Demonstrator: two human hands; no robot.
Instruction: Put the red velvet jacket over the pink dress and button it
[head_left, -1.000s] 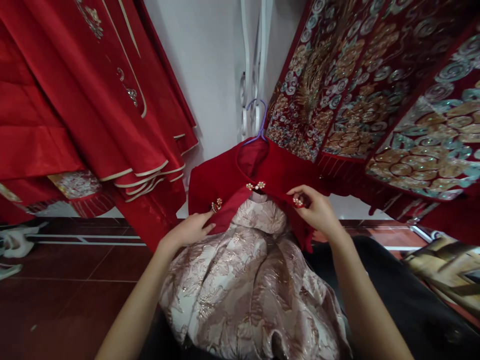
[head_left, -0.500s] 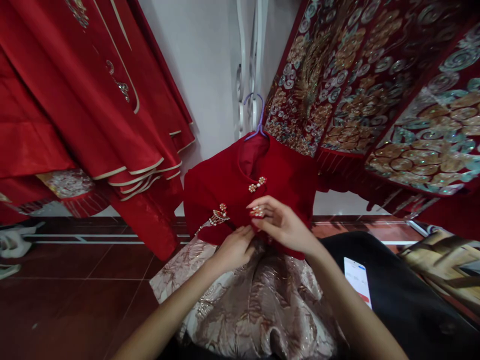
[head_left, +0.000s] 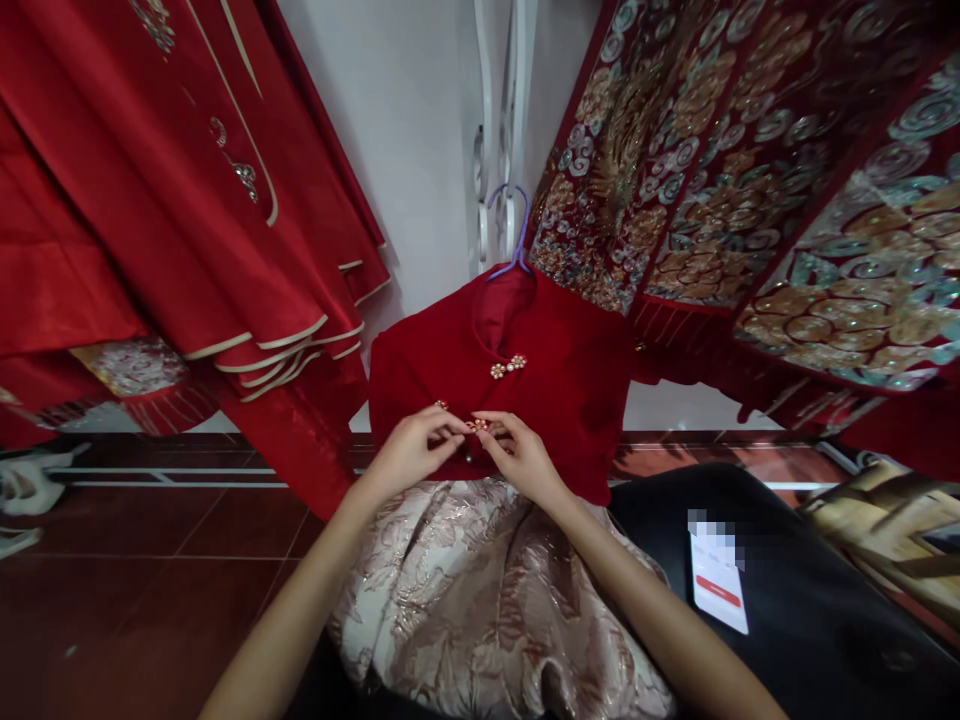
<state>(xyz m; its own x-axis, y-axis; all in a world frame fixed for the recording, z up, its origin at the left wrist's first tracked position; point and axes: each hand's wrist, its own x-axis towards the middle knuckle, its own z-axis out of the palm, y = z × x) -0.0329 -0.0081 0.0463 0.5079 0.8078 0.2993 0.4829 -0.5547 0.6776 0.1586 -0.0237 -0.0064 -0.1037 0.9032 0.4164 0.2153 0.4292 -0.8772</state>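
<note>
A red jacket (head_left: 570,350) with a stand collar hangs on a purple hanger (head_left: 519,240), against a white scrolled metal frame (head_left: 484,160). At its collar lies a beaded flower-shaped clasp (head_left: 508,367). Lower on the chest, my left hand (head_left: 420,447) and my right hand (head_left: 523,462) meet with fingers pinched around a second small beaded clasp (head_left: 478,425). Above my left fingers, part of a beaded ornament (head_left: 441,405) shows; the rest of it is hidden. Below the jacket spreads a pale pink-gold brocade skirt (head_left: 480,570).
Red gowns with cream edging (head_left: 225,250) hang at left, sequined red garments (head_left: 697,200) at right. A phone (head_left: 720,590) with a lit screen lies on a black padded seat (head_left: 810,580). White shoes (head_left: 34,485) stand on the floor at far left.
My left hand has risen from the jacket's lower edge to the chest ornament. My right hand has shifted left, so both hands' fingertips now meet at the beaded clasp.
</note>
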